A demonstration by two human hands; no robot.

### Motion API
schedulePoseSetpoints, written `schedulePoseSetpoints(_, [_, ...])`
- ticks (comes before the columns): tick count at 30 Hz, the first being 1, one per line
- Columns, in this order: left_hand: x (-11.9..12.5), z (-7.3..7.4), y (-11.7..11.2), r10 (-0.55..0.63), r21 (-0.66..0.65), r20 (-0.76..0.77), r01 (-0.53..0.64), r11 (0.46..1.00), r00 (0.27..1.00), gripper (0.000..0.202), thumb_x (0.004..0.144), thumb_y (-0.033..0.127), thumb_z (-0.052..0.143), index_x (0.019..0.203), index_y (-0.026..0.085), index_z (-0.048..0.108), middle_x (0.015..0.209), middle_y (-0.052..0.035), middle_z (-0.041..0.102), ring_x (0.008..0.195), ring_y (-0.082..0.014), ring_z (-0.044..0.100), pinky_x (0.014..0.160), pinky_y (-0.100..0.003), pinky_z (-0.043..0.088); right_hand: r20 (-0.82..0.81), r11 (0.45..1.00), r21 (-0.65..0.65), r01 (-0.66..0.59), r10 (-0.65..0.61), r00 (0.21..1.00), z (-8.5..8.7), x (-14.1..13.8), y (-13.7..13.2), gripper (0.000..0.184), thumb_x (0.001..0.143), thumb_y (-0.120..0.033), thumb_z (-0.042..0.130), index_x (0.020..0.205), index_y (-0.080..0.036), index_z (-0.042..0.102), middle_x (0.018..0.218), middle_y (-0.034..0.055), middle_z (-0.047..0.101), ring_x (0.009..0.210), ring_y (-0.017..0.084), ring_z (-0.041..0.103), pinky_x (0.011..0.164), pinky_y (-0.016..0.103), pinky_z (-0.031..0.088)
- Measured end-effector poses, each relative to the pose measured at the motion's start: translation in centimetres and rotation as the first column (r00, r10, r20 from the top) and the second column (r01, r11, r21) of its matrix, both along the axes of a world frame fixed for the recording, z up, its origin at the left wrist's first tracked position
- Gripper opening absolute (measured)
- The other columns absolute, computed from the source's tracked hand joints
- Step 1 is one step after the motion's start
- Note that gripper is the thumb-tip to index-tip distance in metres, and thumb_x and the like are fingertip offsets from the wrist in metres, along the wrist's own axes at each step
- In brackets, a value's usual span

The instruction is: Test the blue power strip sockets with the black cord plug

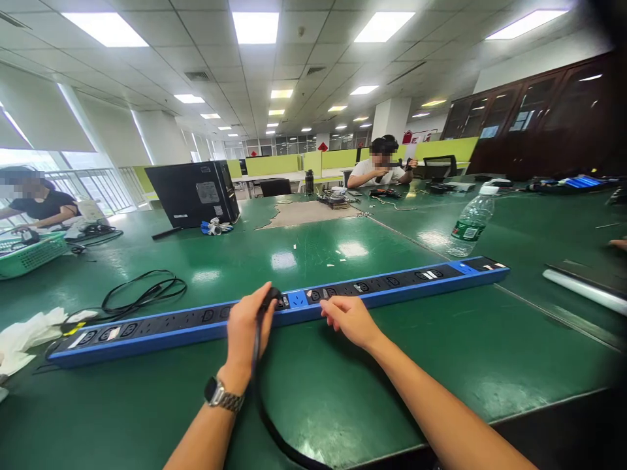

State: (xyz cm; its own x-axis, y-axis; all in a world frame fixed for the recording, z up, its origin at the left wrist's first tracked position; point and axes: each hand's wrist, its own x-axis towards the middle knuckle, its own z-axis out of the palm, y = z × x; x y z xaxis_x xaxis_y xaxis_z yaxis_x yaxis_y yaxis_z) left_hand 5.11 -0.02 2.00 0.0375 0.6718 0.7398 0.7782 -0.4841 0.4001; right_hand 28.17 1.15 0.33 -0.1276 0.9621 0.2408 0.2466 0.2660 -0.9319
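Note:
A long blue and black power strip [372,290] lies across the green table in front of me. My left hand [247,326], with a watch at the wrist, is closed around a black power plug [271,297] just over the strip, left of its middle blue socket. From that plug a thick black cable [267,418] hangs down toward me and off the near table edge. Whether the plug touches the strip I cannot tell. My right hand [350,320] is curled at the strip's front side, right of the middle socket; its fingertips are pressed together, and what they hold, if anything, is hidden.
A coiled black cable [147,290] lies behind the strip's left end, near white tissue [29,336]. A water bottle [473,222] stands behind its right end. Farther back are a black computer case [191,192], a green basket [34,258] and two people seated at the table.

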Motion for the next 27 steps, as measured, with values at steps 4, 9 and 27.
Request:
schedulePoseSetpoints(4, [2.8, -0.5, 1.1, -0.007, -0.03, -0.113, 0.003, 1.0, 0.994, 0.03, 0.092, 0.031, 0.052, 0.118, 0.021, 0.064, 0.106, -0.0074, 0.073, 0.092, -0.0208, 0.068, 0.085, -0.034, 0.052, -0.003, 1.0, -0.006, 0.008, -0.008, 1.0, -0.1, 0.1, 0.1, 0.04, 0.082, -0.052, 0.057, 0.059, -0.018, 0.062, 0.05, -0.0018, 0.056, 0.042, 0.01, 0.048, 0.046, 0.022, 0.038])
schedulePoseSetpoints(9, [4.4, -0.4, 1.7, 0.036, -0.113, -0.196, -0.059, 0.992, 0.98, 0.03, 0.092, 0.031, 0.051, 0.116, 0.018, 0.064, 0.104, -0.0087, 0.074, 0.09, -0.0226, 0.068, 0.082, -0.036, 0.052, 0.009, 1.0, -0.005, -0.001, 0.001, 1.0, -0.2, 0.0, 0.2, 0.04, 0.082, -0.051, 0.057, 0.061, -0.018, 0.062, 0.05, -0.0021, 0.055, 0.042, 0.01, 0.047, 0.045, 0.022, 0.037])
schedulePoseSetpoints(27, [5.4, 0.5, 1.6, -0.065, -0.244, -0.282, -0.006, 0.97, 0.957, 0.033, 0.087, 0.014, 0.054, 0.119, 0.022, 0.062, 0.115, -0.0066, 0.07, 0.106, -0.0226, 0.063, 0.09, -0.038, 0.048, 0.064, 1.0, 0.029, 0.002, -0.004, 0.998, -0.2, -0.3, 0.1, 0.039, 0.084, -0.048, 0.052, 0.06, -0.018, 0.06, 0.049, -0.0027, 0.054, 0.041, 0.009, 0.047, 0.045, 0.022, 0.036])
